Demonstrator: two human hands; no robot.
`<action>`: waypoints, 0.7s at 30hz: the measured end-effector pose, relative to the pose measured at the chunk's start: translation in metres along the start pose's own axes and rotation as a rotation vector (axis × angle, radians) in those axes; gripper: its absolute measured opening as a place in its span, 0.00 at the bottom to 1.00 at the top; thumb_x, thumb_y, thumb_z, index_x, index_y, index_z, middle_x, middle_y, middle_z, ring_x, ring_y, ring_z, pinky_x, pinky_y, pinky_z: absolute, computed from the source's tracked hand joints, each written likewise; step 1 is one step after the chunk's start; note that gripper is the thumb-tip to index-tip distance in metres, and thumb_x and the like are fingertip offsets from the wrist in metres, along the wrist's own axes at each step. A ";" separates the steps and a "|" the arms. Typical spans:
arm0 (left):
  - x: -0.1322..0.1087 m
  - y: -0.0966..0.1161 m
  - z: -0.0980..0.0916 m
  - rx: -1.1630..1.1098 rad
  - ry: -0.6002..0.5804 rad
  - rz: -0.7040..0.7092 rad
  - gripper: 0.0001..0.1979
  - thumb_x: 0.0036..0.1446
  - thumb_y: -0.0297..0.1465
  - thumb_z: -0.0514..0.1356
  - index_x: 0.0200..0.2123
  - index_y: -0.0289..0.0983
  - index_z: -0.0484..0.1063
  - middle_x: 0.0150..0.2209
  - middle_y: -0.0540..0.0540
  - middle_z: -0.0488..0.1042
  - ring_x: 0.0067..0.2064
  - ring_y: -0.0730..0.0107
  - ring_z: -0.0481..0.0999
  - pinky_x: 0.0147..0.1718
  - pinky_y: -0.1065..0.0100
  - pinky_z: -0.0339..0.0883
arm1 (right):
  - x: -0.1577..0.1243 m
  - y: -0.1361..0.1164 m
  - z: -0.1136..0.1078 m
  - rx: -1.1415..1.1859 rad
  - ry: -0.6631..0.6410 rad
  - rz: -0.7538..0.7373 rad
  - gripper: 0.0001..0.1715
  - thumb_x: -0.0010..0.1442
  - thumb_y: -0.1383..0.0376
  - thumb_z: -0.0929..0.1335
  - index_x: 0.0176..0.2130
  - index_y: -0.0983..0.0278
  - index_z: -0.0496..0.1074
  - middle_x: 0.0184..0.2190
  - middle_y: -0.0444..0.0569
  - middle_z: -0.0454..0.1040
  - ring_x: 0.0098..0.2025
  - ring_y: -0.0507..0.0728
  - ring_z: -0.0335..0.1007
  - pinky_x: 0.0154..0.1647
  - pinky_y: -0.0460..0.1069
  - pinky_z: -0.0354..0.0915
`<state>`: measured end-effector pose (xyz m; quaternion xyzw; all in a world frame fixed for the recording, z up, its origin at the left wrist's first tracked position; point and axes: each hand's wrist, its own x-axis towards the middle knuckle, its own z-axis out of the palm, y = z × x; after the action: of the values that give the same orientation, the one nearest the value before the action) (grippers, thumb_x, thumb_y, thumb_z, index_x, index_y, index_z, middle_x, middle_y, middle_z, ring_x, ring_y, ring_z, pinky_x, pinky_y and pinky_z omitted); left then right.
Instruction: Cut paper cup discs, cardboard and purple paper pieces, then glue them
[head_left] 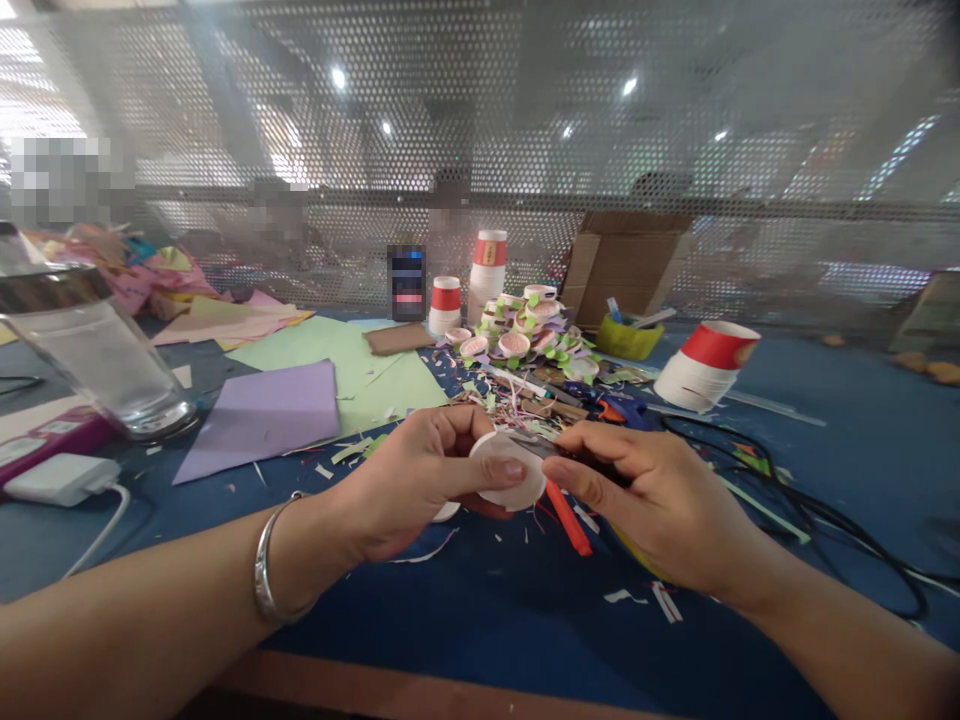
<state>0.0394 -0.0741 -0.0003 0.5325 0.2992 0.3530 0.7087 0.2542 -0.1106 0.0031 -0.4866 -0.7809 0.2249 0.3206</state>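
Note:
My left hand [442, 470], with a silver bangle at the wrist, pinches a round white paper disc [499, 490] between thumb and fingers; the disc looks like a paper cup's base. My right hand [637, 490] is closed around a thin grey metal blade [534, 444], whose handle is hidden in the fingers. The blade lies against the disc's upper right rim. Below the hands, an orange-red marker [570, 520] lies on the blue table [495, 625], among paper scraps. Something yellow [637, 553] shows partly under my right hand.
Decorated paper discs [517, 335] are heaped at the back centre, near stacked paper cups [487, 280]. Another cup stack [705, 368] leans at right, by black cables [810, 510]. Purple paper [270, 405], a glass of water [112, 350] and a power strip [56, 440] lie left.

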 end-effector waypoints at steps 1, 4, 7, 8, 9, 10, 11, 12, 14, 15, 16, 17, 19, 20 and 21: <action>0.000 0.001 0.000 -0.003 -0.002 -0.005 0.17 0.49 0.31 0.74 0.30 0.34 0.67 0.29 0.48 0.77 0.31 0.73 0.78 0.29 0.73 0.74 | 0.000 0.000 0.000 0.000 0.000 0.001 0.24 0.69 0.47 0.64 0.35 0.62 0.75 0.26 0.44 0.71 0.27 0.52 0.61 0.26 0.47 0.57; 0.001 0.004 0.000 0.002 0.003 -0.011 0.17 0.49 0.32 0.74 0.30 0.33 0.67 0.29 0.48 0.77 0.31 0.72 0.78 0.29 0.72 0.76 | 0.001 0.001 -0.001 -0.008 0.009 -0.001 0.24 0.69 0.46 0.64 0.35 0.62 0.75 0.28 0.46 0.73 0.28 0.53 0.64 0.26 0.47 0.58; 0.001 0.004 0.000 0.009 0.001 -0.011 0.19 0.48 0.34 0.75 0.30 0.33 0.67 0.29 0.47 0.77 0.32 0.72 0.78 0.28 0.72 0.76 | 0.001 0.001 -0.002 -0.034 0.020 -0.010 0.25 0.69 0.46 0.64 0.36 0.61 0.76 0.28 0.46 0.74 0.29 0.53 0.65 0.26 0.48 0.59; 0.001 0.004 0.000 0.011 -0.006 -0.011 0.19 0.48 0.34 0.74 0.30 0.33 0.67 0.29 0.47 0.77 0.32 0.71 0.78 0.28 0.72 0.77 | 0.001 0.000 -0.002 -0.037 0.022 -0.013 0.25 0.69 0.46 0.64 0.35 0.61 0.76 0.28 0.46 0.74 0.28 0.53 0.66 0.26 0.47 0.59; 0.001 0.004 -0.001 0.012 -0.015 -0.009 0.18 0.50 0.33 0.74 0.31 0.34 0.66 0.30 0.47 0.77 0.32 0.71 0.78 0.28 0.72 0.77 | 0.001 0.000 -0.002 -0.039 0.025 -0.015 0.25 0.68 0.45 0.64 0.35 0.61 0.76 0.27 0.46 0.74 0.28 0.54 0.66 0.25 0.47 0.59; 0.001 0.004 -0.001 0.013 -0.023 -0.008 0.17 0.51 0.32 0.73 0.31 0.34 0.66 0.30 0.47 0.77 0.32 0.72 0.78 0.28 0.72 0.76 | 0.001 0.000 -0.002 -0.039 0.027 -0.016 0.25 0.68 0.45 0.64 0.35 0.60 0.76 0.27 0.46 0.74 0.28 0.54 0.67 0.25 0.47 0.59; 0.001 0.004 -0.002 0.012 -0.031 -0.006 0.16 0.52 0.31 0.72 0.32 0.34 0.66 0.30 0.47 0.77 0.31 0.72 0.78 0.28 0.72 0.76 | 0.001 0.000 -0.002 -0.040 0.029 -0.016 0.25 0.68 0.45 0.64 0.34 0.60 0.75 0.27 0.46 0.74 0.28 0.54 0.67 0.24 0.47 0.59; 0.002 0.004 -0.002 0.011 -0.035 -0.004 0.16 0.53 0.31 0.72 0.32 0.34 0.66 0.30 0.47 0.77 0.31 0.72 0.78 0.28 0.72 0.76 | 0.001 0.000 -0.002 -0.043 0.030 -0.015 0.25 0.68 0.45 0.63 0.34 0.60 0.75 0.26 0.46 0.74 0.27 0.54 0.67 0.24 0.47 0.59; 0.003 0.004 -0.002 0.011 -0.033 -0.005 0.15 0.53 0.30 0.71 0.31 0.34 0.65 0.30 0.48 0.76 0.31 0.72 0.78 0.28 0.72 0.76 | 0.002 0.001 -0.002 -0.049 0.025 -0.017 0.25 0.69 0.45 0.63 0.34 0.60 0.75 0.26 0.45 0.74 0.27 0.53 0.67 0.24 0.47 0.59; 0.003 0.005 -0.002 0.010 -0.029 -0.007 0.15 0.53 0.30 0.71 0.31 0.34 0.65 0.30 0.48 0.76 0.31 0.72 0.78 0.28 0.72 0.76 | 0.002 0.001 -0.002 -0.051 0.024 -0.019 0.26 0.69 0.45 0.63 0.33 0.60 0.75 0.26 0.45 0.73 0.27 0.53 0.67 0.24 0.47 0.59; 0.003 0.006 -0.002 0.009 -0.025 -0.010 0.15 0.52 0.30 0.71 0.31 0.35 0.65 0.30 0.48 0.76 0.31 0.71 0.78 0.27 0.71 0.76 | 0.002 0.001 -0.002 -0.052 0.021 -0.023 0.26 0.68 0.45 0.63 0.33 0.60 0.75 0.25 0.45 0.73 0.27 0.53 0.67 0.24 0.46 0.60; 0.003 0.006 -0.002 0.009 -0.020 -0.014 0.16 0.52 0.30 0.71 0.31 0.35 0.65 0.30 0.48 0.76 0.31 0.71 0.78 0.27 0.71 0.76 | 0.003 0.001 -0.003 -0.053 0.015 -0.024 0.26 0.68 0.44 0.63 0.33 0.60 0.74 0.25 0.45 0.73 0.27 0.53 0.67 0.25 0.46 0.60; 0.003 0.007 -0.003 0.003 -0.015 -0.028 0.16 0.51 0.30 0.72 0.30 0.35 0.65 0.30 0.48 0.76 0.32 0.70 0.79 0.27 0.71 0.77 | 0.003 0.001 -0.003 -0.051 -0.001 -0.023 0.27 0.68 0.44 0.63 0.32 0.61 0.74 0.26 0.45 0.73 0.27 0.53 0.68 0.25 0.46 0.61; 0.003 0.008 -0.003 -0.001 -0.015 -0.035 0.16 0.51 0.30 0.72 0.30 0.35 0.65 0.30 0.47 0.76 0.32 0.69 0.78 0.26 0.71 0.77 | 0.004 0.001 -0.003 -0.049 -0.011 -0.019 0.27 0.68 0.44 0.63 0.31 0.61 0.73 0.26 0.45 0.74 0.28 0.53 0.69 0.25 0.46 0.61; 0.003 0.008 -0.003 -0.005 -0.016 -0.042 0.16 0.51 0.30 0.72 0.30 0.35 0.65 0.30 0.47 0.75 0.32 0.69 0.78 0.26 0.71 0.77 | 0.004 0.001 -0.004 -0.046 -0.021 -0.015 0.27 0.68 0.44 0.63 0.31 0.61 0.73 0.26 0.45 0.74 0.28 0.53 0.69 0.25 0.47 0.61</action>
<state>0.0373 -0.0689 0.0065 0.5272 0.3038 0.3347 0.7195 0.2562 -0.1067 0.0061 -0.4855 -0.7929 0.2098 0.3027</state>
